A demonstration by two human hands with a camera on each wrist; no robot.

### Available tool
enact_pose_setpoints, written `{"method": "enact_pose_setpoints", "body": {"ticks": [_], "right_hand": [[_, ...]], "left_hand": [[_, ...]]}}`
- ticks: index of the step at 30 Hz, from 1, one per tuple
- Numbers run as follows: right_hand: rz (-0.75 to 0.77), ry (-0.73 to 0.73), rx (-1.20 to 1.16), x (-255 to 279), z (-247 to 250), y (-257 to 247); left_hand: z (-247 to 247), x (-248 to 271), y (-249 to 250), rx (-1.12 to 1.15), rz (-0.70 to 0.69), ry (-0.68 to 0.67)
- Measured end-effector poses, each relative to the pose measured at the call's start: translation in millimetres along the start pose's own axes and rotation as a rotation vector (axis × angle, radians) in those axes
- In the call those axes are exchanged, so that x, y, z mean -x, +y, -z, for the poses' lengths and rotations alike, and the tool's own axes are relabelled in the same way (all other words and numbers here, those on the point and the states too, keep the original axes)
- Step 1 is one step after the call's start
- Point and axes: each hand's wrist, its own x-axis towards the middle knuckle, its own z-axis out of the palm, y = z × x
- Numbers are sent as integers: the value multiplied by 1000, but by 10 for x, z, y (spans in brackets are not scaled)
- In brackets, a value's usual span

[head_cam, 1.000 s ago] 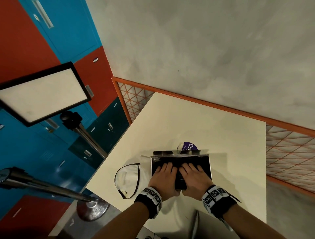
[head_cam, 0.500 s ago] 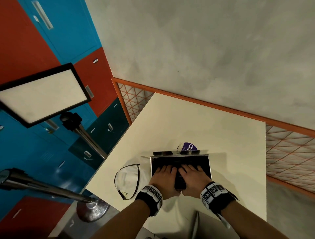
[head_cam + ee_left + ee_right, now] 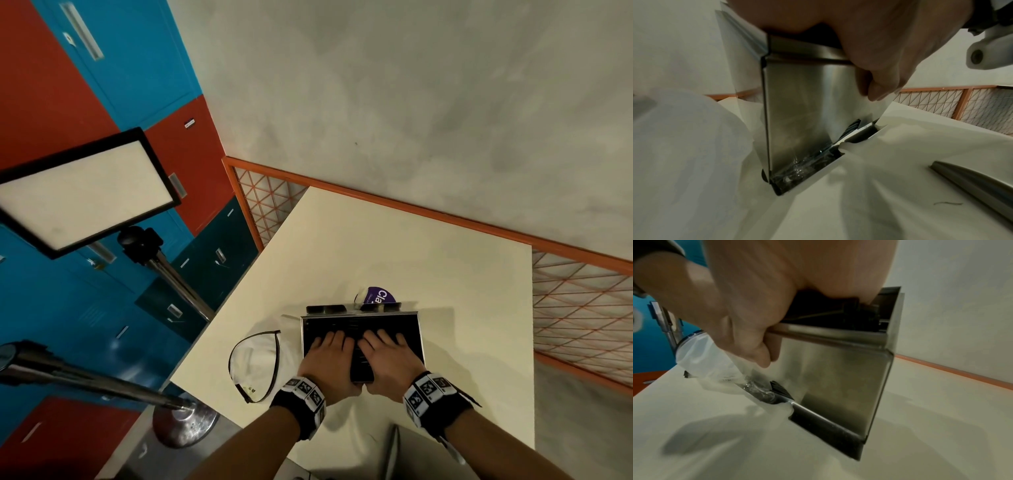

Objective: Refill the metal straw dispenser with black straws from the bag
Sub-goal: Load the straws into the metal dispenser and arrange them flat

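Observation:
The metal straw dispenser (image 3: 420,337) stands open-topped near the table's front, filled with black straws (image 3: 359,323). My left hand (image 3: 327,356) and right hand (image 3: 388,353) lie side by side on the straws, fingers straight and pressing down. In the left wrist view a thumb (image 3: 879,78) hangs over the dispenser's steel wall (image 3: 797,113); the right wrist view shows my right thumb (image 3: 748,337) the same way on the dispenser (image 3: 838,378). The clear plastic bag (image 3: 255,363) lies crumpled to the left, one end against the dispenser's base (image 3: 756,387).
A purple-labelled item (image 3: 378,296) sits just behind the dispenser. A loose metal lid (image 3: 394,452) lies at the table's near edge. Light stands (image 3: 164,270) rise left of the table (image 3: 394,240), and an orange mesh rail (image 3: 579,308) runs along its far and right sides.

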Motion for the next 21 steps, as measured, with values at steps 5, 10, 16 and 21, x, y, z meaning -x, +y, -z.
{"method": "enact_pose_setpoints", "body": {"ticks": [5,10,16,21], "right_hand": [[-8,6,9,16,-29,-17],[-22,-4,-11,15,-30,-24],[-39,-68,-64,-52,36,-1],[-37,-50,-42,-85,55,13]], "left_hand": [[0,41,25,2,-4,17],[-17,42,22,14,7,21],[-42,-7,-2,9,10,25],[-10,-54,-12,41,22,-7]]}}
